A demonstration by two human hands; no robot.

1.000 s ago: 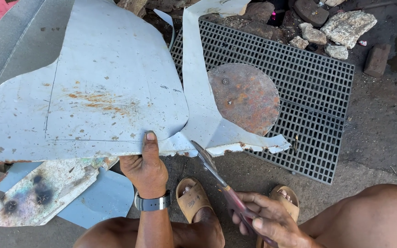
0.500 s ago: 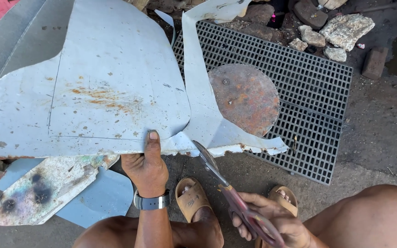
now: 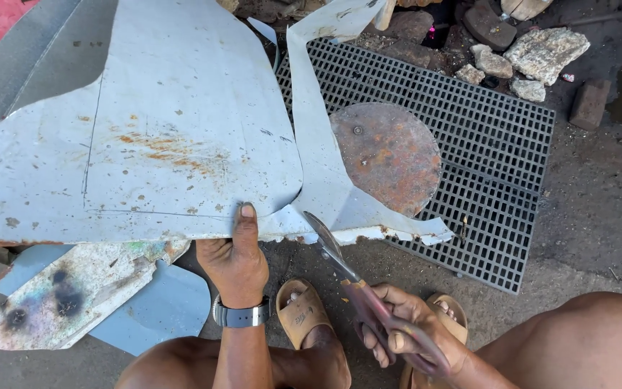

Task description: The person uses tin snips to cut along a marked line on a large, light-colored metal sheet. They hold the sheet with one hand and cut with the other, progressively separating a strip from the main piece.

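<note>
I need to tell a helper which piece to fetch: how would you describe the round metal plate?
Find the black grid mat on the ground, right of the big pale metal sheet. The rusty disc lies on the mat's left part: the only round, brown piece there.

Metal sheet [image 3: 160, 144]: large, pale grey, scuffed, with rust streaks near its middle; lies nearly flat, its near edge raised and pinched.
Cut strip [image 3: 318, 144]: narrow band curling away along the sheet's right side.
Tin snips [image 3: 368, 295]: reddish handles, blades at the sheet's near edge, apparently biting in.
</note>
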